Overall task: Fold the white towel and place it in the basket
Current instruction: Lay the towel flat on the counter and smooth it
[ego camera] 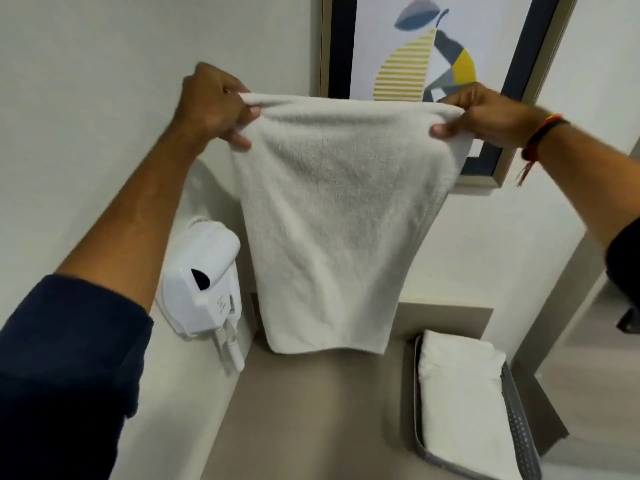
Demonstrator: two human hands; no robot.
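The white towel [332, 216] hangs in the air in front of me, stretched flat between both hands, its lower edge just above the beige counter [311, 410]. My left hand [214, 105] pinches the top left corner. My right hand [485, 114] pinches the top right corner. The grey perforated basket [519, 427] sits at the lower right on the counter, holding a folded white towel [460, 393].
A white wall-mounted hair dryer [202, 282] with its cord hangs on the left wall beside the counter. A framed abstract picture [433, 46] is on the wall behind the towel. A doorway edge runs down the right side.
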